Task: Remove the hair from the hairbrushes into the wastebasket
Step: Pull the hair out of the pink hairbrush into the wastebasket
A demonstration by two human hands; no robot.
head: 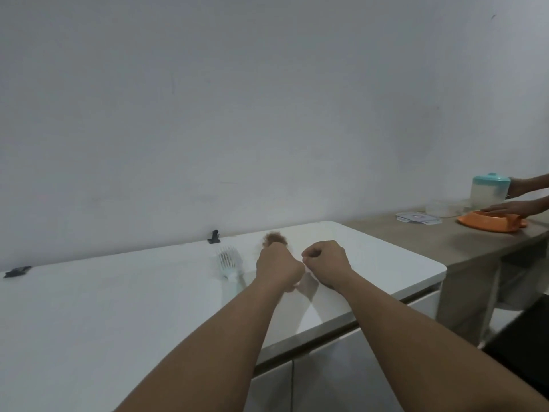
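My left hand [277,267] is curled in a fist round a hairbrush. Only the brush's far end, covered by a clump of brown hair [274,238], shows beyond my knuckles. My right hand [326,263] hovers just to the right of it with fingers curled and thumb against the forefinger; nothing visible sits in it. A white hairbrush [230,261] lies flat on the white table [118,307], just left of my left hand, bristles up. No wastebasket is in view.
Two black clips [214,237] [17,271] sit along the table's back edge by the wall. To the right stands a wooden table [430,242], where another person's hands hold a teal-lidded jug [490,193] and an orange dish [490,223].
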